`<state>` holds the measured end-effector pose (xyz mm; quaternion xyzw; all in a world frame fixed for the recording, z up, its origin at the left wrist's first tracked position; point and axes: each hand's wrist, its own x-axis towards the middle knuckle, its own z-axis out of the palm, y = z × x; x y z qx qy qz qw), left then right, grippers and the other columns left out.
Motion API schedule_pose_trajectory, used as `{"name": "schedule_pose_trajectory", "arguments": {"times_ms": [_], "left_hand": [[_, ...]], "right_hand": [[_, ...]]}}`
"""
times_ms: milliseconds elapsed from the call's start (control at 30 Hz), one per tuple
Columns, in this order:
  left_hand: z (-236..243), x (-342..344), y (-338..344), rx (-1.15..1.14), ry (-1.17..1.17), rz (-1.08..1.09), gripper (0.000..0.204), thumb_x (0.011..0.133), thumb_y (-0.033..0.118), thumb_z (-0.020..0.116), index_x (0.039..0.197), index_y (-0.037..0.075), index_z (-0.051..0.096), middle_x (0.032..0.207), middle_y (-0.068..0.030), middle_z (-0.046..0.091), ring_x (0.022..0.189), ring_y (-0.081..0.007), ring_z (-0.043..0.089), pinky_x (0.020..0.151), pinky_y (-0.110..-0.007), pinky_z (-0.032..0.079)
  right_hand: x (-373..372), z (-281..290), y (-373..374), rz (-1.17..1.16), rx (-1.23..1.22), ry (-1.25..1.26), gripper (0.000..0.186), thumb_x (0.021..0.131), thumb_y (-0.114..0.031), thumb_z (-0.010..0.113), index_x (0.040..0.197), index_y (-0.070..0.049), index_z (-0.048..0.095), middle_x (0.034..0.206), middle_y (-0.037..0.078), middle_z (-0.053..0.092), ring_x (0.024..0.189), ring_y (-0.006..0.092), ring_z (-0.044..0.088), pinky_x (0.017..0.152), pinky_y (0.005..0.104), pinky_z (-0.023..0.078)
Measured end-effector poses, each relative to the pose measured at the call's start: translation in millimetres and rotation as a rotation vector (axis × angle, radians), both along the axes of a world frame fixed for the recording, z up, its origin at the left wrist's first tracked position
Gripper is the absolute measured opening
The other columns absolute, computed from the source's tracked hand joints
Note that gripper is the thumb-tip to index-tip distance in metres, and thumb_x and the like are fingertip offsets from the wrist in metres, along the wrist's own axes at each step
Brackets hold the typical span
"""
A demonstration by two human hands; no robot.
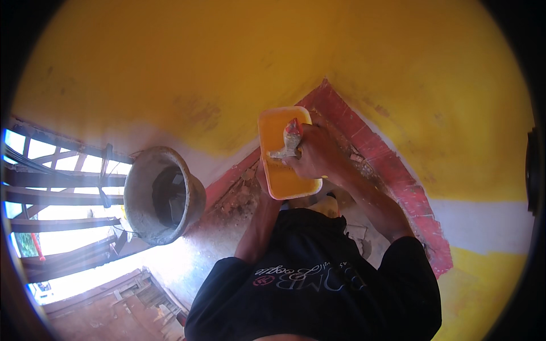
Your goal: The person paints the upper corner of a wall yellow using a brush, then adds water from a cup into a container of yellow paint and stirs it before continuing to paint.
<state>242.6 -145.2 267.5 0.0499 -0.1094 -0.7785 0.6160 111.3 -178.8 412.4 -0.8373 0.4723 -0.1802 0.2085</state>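
A rectangular white-rimmed paint tub point(290, 190) with yellow-orange paint inside is held in front of my body. My left hand point(263, 177) grips it from the near left side, its fingers mostly hidden behind and beneath the tub. Over the tub's opening, my right hand point(311, 152) is closed around a paint-smeared paintbrush point(292, 140). The brush's red handle end points up and away from me. Its bristle end lies low over the paint; I cannot tell whether it touches.
Yellow walls point(239, 74) meet in a corner ahead, with a red skirting band point(375, 148) along the floor. Rubble point(245, 184) lies at its foot. To the left stands a large grey round pot point(193, 196) beside a barred opening point(68, 196). Wooden boards point(114, 315) lie lower left.
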Motion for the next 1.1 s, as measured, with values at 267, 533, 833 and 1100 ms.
{"name": "schedule_pose_trajectory", "arguments": {"times_ms": [267, 533, 833, 1100], "left_hand": [[-12.2, 0.0, 3.0, -0.036, 0.004, 0.009, 0.048, 0.097, 0.035, 0.038, 0.134, 0.005, 0.042, 0.125, -0.0128, 0.054, 0.111, -0.0272, 0.056, 0.096, -0.041, 0.046], [-16.8, -0.1, 9.3, -0.075, -0.011, 0.019, 0.047, 0.097, 0.034, 0.039, 0.133, 0.005, 0.042, 0.124, -0.0126, 0.055, 0.109, -0.0268, 0.057, 0.094, -0.04, 0.047], [-17.2, -0.7, 11.2, -0.094, 0.025, 0.037, 0.045, 0.097, 0.032, 0.04, 0.132, 0.004, 0.043, 0.123, -0.0124, 0.055, 0.108, -0.026, 0.057, 0.093, -0.039, 0.048], [3.0, 0.2, 10.7, -0.111, -0.058, 0.021, 0.045, 0.097, 0.031, 0.039, 0.132, 0.003, 0.043, 0.124, -0.0125, 0.055, 0.11, -0.0264, 0.057, 0.094, -0.04, 0.048]], "right_hand": [[10.9, -5.1, -5.7, -0.184, -0.06, -0.057, 0.018, 0.072, -0.021, 0.07, 0.076, -0.004, 0.067, 0.066, 0.015, 0.064, 0.071, 0.0348, 0.064, 0.085, 0.0441, 0.044], [18.0, -1.1, -7.2, -0.296, -0.07, -0.131, 0.02, 0.074, -0.025, 0.071, 0.08, -0.006, 0.069, 0.073, 0.013, 0.067, 0.071, 0.0325, 0.064, 0.078, 0.0414, 0.048], [-0.4, -5.0, -23.4, -0.136, -0.281, -0.109, 0.019, 0.074, -0.021, 0.071, 0.091, -0.014, 0.071, 0.087, 0.005, 0.069, 0.085, 0.0257, 0.063, 0.083, 0.0408, 0.044], [6.4, -1.6, -7.1, -0.057, -0.42, 0.101, 0.031, 0.065, -0.008, 0.064, 0.091, -0.023, 0.073, 0.08, 0.0, 0.068, 0.089, 0.0224, 0.058, 0.086, 0.0392, 0.039]]}}
